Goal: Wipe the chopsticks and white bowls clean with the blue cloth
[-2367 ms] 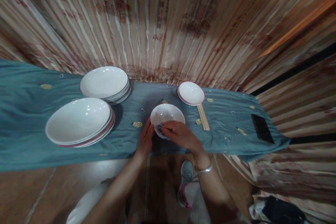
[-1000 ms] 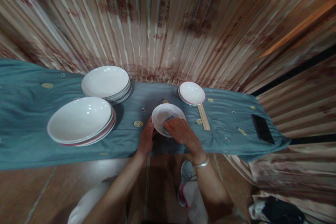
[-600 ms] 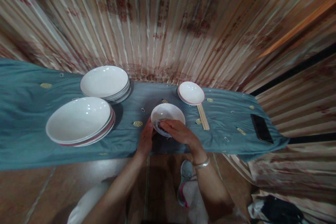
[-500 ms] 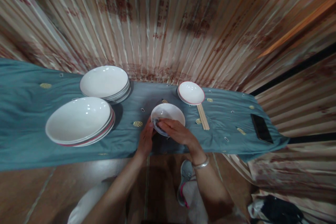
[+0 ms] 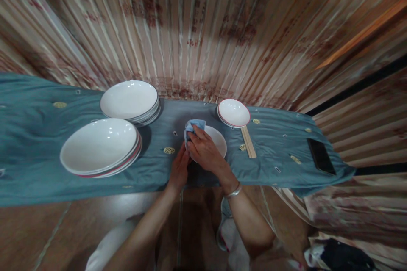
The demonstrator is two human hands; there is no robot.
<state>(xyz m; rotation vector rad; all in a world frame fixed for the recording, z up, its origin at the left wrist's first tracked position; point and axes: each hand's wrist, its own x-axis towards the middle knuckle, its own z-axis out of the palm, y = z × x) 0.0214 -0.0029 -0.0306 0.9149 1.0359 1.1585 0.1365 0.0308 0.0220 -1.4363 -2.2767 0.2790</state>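
A small white bowl (image 5: 218, 139) is near the front middle of the cloth-covered table. My left hand (image 5: 180, 165) grips the bowl's left rim, its fingertips partly hidden behind my right hand. With my right hand (image 5: 206, 151) I press a blue cloth (image 5: 194, 124) against the bowl's far left rim. Part of the cloth sticks up past my fingers. The bowl's near left side is covered by my hands.
To the left stand two stacks of large white plates, a nearer stack (image 5: 100, 146) and a farther stack (image 5: 130, 99). Small red-rimmed bowls (image 5: 234, 112) sit right of centre by wooden chopsticks (image 5: 248, 143). A black phone (image 5: 321, 156) lies on the teal tablecloth (image 5: 276, 148); a curtain (image 5: 190, 59) hangs behind.
My right hand has moved with the cloth from inside the bowl's near left side up to its far left rim. More of the cloth now shows. My left hand stays at the rim.
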